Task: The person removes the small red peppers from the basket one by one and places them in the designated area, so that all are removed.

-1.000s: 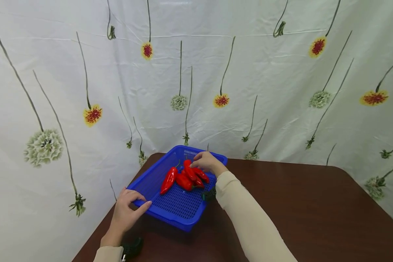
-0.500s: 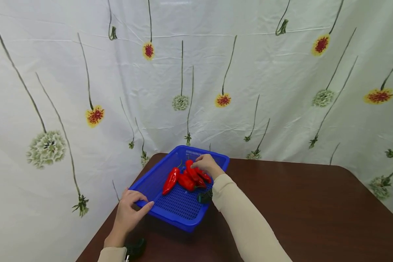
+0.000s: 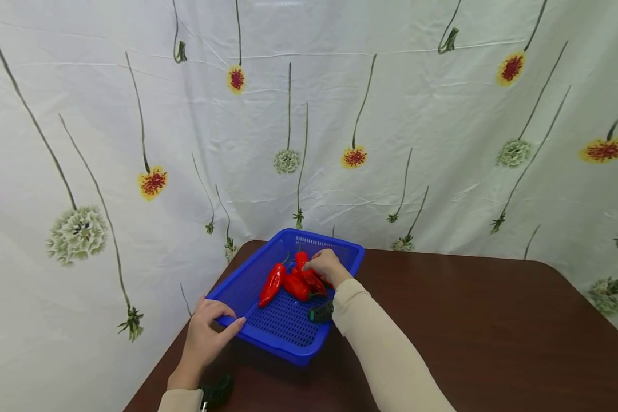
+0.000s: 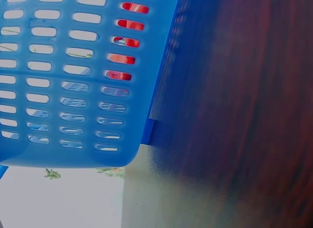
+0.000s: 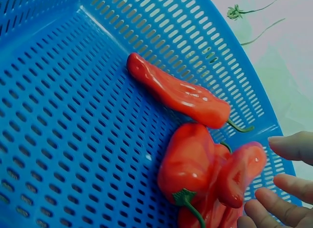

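A blue plastic basket (image 3: 273,337) with slotted walls stands on the table. My left hand (image 3: 203,337) grips its rim at the near left corner, thumb on top; the left wrist view shows only the basket's outer wall (image 4: 54,71). Several glossy red peppers lie inside. One long pepper (image 3: 272,284) rests apart on the left; a plump pepper (image 5: 188,162) and others are heaped beside it. Over the heap's right side is my right hand (image 3: 327,266). Its fingers (image 5: 283,208) are spread and loosely bent beside a curved pepper (image 5: 244,169), holding nothing. The hand partly covers the heap.
The dark brown table (image 3: 468,320) extends to the right of the basket. A white cloth with printed flowers (image 3: 391,103) hangs behind and to the left, close to the basket's far side. Dark wrist devices (image 3: 319,313) sit under both wrists.
My right hand has come slightly down and nearer over the pepper heap. My left hand keeps its grip on the basket rim. The whole head view has drifted slightly.
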Demonstrator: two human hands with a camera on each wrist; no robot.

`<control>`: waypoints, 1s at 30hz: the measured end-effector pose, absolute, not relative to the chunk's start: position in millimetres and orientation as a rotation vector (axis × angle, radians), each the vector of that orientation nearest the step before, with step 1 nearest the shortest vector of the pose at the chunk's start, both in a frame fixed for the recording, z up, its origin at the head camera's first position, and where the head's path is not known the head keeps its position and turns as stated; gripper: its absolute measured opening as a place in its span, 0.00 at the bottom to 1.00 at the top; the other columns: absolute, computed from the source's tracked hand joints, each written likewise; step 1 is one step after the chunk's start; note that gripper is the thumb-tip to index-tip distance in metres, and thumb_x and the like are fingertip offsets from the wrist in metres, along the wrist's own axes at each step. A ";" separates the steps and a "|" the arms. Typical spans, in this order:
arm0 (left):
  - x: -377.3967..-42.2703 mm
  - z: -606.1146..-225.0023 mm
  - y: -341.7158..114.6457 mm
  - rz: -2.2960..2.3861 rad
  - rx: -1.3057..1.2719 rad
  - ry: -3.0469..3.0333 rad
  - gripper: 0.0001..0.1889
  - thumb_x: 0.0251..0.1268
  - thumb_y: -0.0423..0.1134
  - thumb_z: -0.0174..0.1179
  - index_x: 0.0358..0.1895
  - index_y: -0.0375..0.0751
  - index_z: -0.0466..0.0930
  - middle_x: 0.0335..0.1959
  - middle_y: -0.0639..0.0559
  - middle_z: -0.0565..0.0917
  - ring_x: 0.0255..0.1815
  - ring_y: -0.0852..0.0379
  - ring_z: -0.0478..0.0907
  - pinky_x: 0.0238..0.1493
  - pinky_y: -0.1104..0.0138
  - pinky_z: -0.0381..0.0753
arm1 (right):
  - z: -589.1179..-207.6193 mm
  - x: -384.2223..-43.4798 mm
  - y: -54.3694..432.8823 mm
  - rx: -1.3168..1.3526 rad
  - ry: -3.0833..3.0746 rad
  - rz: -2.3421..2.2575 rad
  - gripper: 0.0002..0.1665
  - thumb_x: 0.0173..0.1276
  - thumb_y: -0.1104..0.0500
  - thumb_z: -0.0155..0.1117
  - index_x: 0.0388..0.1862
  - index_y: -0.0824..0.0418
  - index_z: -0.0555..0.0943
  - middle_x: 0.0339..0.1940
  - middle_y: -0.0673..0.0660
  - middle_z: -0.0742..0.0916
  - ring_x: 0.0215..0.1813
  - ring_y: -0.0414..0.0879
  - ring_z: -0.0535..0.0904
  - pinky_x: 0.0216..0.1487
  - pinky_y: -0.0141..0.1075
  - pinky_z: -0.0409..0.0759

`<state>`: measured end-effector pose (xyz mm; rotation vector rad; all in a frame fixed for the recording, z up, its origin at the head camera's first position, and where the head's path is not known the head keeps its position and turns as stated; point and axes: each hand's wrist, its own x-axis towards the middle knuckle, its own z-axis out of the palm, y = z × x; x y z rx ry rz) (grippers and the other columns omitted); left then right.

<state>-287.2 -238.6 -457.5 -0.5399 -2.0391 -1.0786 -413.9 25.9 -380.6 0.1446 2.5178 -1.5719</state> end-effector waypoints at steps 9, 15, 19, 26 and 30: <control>-286.9 -456.9 -236.5 -1.080 -0.558 -2.025 0.16 0.41 0.27 0.75 0.22 0.53 0.79 0.22 0.55 0.82 0.37 0.64 0.70 0.64 0.24 0.50 | -389.8 -413.0 24.1 0.185 2.558 -1.524 0.23 0.59 0.63 0.74 0.52 0.68 0.80 0.60 0.65 0.80 0.50 0.54 0.76 0.52 0.45 0.80; -286.8 -456.6 -237.8 -1.084 -0.562 -2.011 0.16 0.40 0.26 0.75 0.22 0.53 0.79 0.22 0.55 0.82 0.37 0.64 0.70 0.63 0.23 0.50 | -393.5 -414.8 21.3 0.218 2.546 -1.534 0.23 0.57 0.64 0.74 0.51 0.69 0.80 0.56 0.64 0.81 0.50 0.54 0.78 0.46 0.43 0.81; -286.4 -456.0 -238.1 -1.081 -0.566 -2.009 0.16 0.40 0.26 0.75 0.22 0.52 0.79 0.22 0.54 0.82 0.37 0.64 0.70 0.63 0.23 0.49 | -396.9 -416.3 20.3 0.238 2.525 -1.562 0.23 0.56 0.66 0.74 0.51 0.70 0.80 0.54 0.64 0.83 0.50 0.54 0.81 0.46 0.44 0.84; -285.7 -455.6 -238.3 -1.083 -0.557 -2.013 0.17 0.40 0.26 0.75 0.22 0.52 0.79 0.23 0.54 0.82 0.38 0.64 0.69 0.63 0.23 0.50 | -400.3 -418.0 18.9 0.235 2.473 -1.600 0.20 0.57 0.71 0.71 0.49 0.71 0.79 0.52 0.65 0.83 0.49 0.56 0.83 0.47 0.44 0.86; -285.2 -455.4 -237.4 -1.083 -0.565 -2.018 0.16 0.41 0.26 0.75 0.22 0.52 0.79 0.23 0.54 0.83 0.38 0.64 0.70 0.63 0.24 0.50 | -400.0 -416.7 19.6 0.231 2.463 -1.609 0.22 0.58 0.72 0.70 0.51 0.72 0.77 0.53 0.66 0.81 0.53 0.58 0.82 0.51 0.45 0.85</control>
